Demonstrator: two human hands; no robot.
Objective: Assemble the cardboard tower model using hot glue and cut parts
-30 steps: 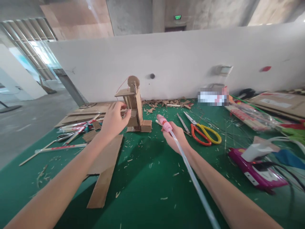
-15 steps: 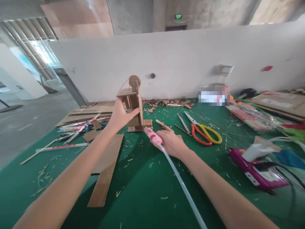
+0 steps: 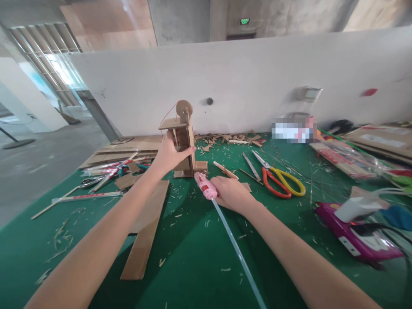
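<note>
My left hand [image 3: 170, 154] is closed around the upright of a small cardboard model [image 3: 189, 141] that stands on the green table, its thumb across the near side. A round cardboard disc [image 3: 184, 110] with a red string tops the model. In my right hand [image 3: 232, 192] is a pink hot glue gun [image 3: 206, 186]; its front end is close to the model's base, and whether it touches I cannot tell. A long clear glue stick [image 3: 236, 246] runs from the back of the gun towards me. My right fingers are partly hidden behind the gun.
Scissors with red and yellow handles [image 3: 280, 178] lie right of my hand, beside a blade [image 3: 252, 166]. A purple power strip [image 3: 357, 234] with plugs sits further right. Cut cardboard [image 3: 144, 227] lies under my left arm. Scraps [image 3: 222, 139] line the white partition [image 3: 241, 81].
The glue gun's back end has swung slightly left, and its glue stick with it. My left hand keeps its hold on the model. The whole view has shifted a little.
</note>
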